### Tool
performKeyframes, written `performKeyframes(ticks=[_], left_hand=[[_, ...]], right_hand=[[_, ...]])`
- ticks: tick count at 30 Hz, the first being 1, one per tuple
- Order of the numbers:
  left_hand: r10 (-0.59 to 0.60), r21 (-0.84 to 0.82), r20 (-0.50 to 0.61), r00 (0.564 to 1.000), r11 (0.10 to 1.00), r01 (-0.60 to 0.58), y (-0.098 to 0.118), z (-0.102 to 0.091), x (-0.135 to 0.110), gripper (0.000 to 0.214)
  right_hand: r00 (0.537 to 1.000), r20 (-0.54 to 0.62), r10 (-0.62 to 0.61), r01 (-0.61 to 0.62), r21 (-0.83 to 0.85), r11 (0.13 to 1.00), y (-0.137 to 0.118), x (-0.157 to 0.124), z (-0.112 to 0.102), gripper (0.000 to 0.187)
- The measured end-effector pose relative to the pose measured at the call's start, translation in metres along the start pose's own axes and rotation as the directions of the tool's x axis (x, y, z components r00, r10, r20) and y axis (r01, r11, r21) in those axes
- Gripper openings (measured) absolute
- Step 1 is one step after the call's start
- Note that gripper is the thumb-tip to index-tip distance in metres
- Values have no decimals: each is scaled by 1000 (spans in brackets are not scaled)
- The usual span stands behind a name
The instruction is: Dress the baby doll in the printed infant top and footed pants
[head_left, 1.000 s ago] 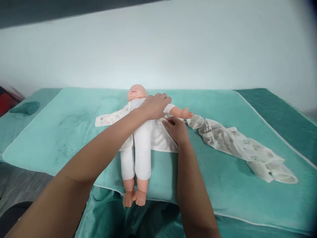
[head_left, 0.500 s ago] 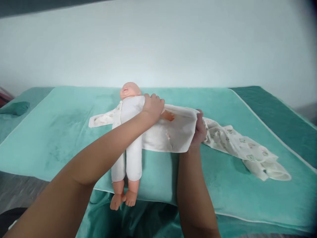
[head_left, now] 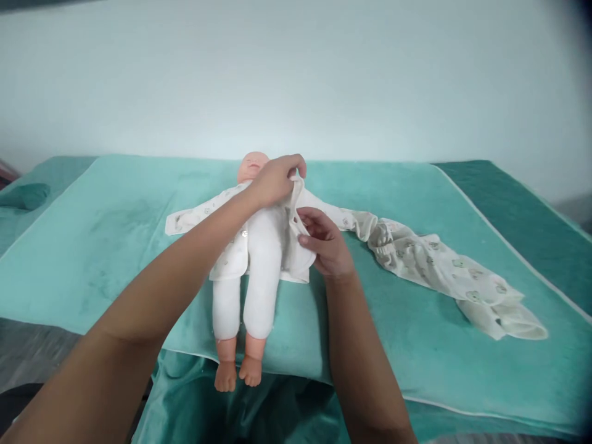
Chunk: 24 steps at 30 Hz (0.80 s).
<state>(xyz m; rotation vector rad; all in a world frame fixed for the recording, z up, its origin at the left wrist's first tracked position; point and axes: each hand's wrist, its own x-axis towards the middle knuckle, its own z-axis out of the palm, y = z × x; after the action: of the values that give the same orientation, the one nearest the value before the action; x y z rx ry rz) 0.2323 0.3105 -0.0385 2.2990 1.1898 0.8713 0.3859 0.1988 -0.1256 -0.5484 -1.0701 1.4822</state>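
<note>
A baby doll (head_left: 253, 265) in a white bodysuit lies on its back on a teal mat (head_left: 115, 246), head toward the wall and bare feet over the near edge. A printed white jacket (head_left: 226, 259) is spread under it, one sleeve out to the left. My left hand (head_left: 274, 180) reaches across the doll's chest and pinches the jacket's right front edge near the collar. My right hand (head_left: 324, 242) grips the same front panel lower down, beside the doll's right side. The doll's right arm is hidden inside the sleeve.
Printed baby trousers (head_left: 444, 271) lie crumpled on the mat to the right of the doll. A darker green cover (head_left: 522, 209) shows at the far right, a folded teal cloth (head_left: 23, 196) at the far left. A pale wall stands behind.
The jacket's right panel, held stretched out to the right half a second ago, has been brought in over the doll's side. My right hand moved left toward the doll; my left hand rose to the collar.
</note>
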Motion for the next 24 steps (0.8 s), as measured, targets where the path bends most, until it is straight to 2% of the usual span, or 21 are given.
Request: performKeyframes(ticks=[4,8,10,13,17,18,21,23,24], left_hand=[[26,21,-210,977,1000,-22,-23,-18,-21,27],[-69,59,-328,942,994,93,-35,-24,-51,24],[-96,86,-358,929,987,135,-35,-25,-68,26],[-102,85,-417,903,985,151,-30,-23,-104,28],[-182,-53,-485,855,982,179,-24,-8,-176,20],[-235,-125,-478,846,972,200,-25,-2,-196,20],[-478,-347,-426,768,870,349,-30,14,-246,23],[-573,-447,-388,722,802,397,-32,20,-267,21],[-599,-483,-373,709,777,403,-32,21,-273,21]], right_hand=[[988,153,29,-21,-56,998,5,-5,9,47],[947,310,82,-75,-35,997,3,-11,7,51],[936,335,105,-114,8,993,1,-14,3,50],[973,226,45,-65,84,994,0,-16,-1,44],[1000,6,-22,21,153,988,1,-12,0,35],[999,-35,-26,31,162,986,2,-11,1,32],[992,-126,-15,34,145,989,9,-12,5,25],[974,-226,-17,32,63,998,17,-17,6,19],[950,-310,-44,42,-13,999,21,-21,6,15]])
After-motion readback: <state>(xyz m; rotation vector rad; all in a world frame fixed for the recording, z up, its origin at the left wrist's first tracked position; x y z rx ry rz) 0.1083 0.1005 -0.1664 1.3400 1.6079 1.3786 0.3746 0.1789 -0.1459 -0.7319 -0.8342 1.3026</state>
